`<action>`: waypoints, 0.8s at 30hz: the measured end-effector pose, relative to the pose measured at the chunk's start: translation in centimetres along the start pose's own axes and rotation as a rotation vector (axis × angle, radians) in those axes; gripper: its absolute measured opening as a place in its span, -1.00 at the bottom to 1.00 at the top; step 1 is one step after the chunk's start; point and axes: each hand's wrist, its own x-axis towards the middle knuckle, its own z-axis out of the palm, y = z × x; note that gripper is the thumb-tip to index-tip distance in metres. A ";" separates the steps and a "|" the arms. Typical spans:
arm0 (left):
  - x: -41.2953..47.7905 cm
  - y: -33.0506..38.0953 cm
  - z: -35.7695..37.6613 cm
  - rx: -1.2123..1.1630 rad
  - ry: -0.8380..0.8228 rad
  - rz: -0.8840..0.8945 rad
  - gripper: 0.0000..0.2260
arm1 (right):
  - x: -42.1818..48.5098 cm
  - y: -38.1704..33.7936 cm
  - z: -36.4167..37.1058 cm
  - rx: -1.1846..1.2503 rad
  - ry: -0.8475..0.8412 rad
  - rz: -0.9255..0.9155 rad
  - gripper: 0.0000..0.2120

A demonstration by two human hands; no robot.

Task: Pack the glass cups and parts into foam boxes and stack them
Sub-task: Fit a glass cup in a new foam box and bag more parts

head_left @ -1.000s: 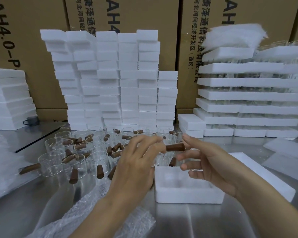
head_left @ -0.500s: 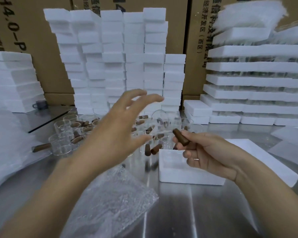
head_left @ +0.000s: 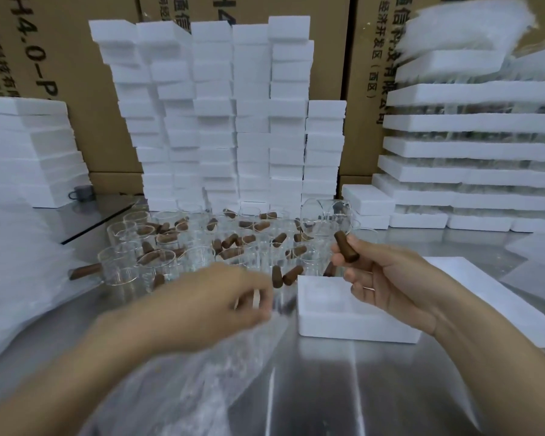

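Wrapping step, I judge: right hand [head_left: 387, 278] grips the glass cup [head_left: 324, 218] by its brown handle [head_left: 346, 247], above the foam box's [head_left: 353, 322] far edge; left hand [head_left: 208, 303], blurred over the near bubble bag [head_left: 202, 372], grip unreadable; next, bag the cup, then box it.

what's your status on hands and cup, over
Right hand grips glass cup by its wooden handle, raised near open foam box. Left hand blurred over bubble wrap, grip unclear. Box opening unobstructed.
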 end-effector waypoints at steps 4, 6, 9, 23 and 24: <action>1.8 -0.2 -7.4 -0.019 0.339 0.070 -0.95 | 0.1 -0.3 -0.5 0.043 -0.039 -0.034 -0.75; 3.1 -0.7 -10.1 0.132 0.538 0.064 -0.96 | 0.3 -0.4 -0.7 0.056 -0.041 -0.062 -0.75; 5.8 -0.9 -9.7 0.225 0.828 0.035 -0.96 | 0.3 -0.5 -0.6 0.048 -0.001 -0.124 -0.69; 10.3 -0.1 6.3 -0.026 1.101 0.259 -0.95 | 0.2 -0.3 -0.4 -0.126 0.211 -0.295 -0.77; 10.2 0.1 6.4 -0.174 1.095 0.193 -0.93 | 0.2 -0.2 -0.6 -0.199 0.222 -0.305 -0.76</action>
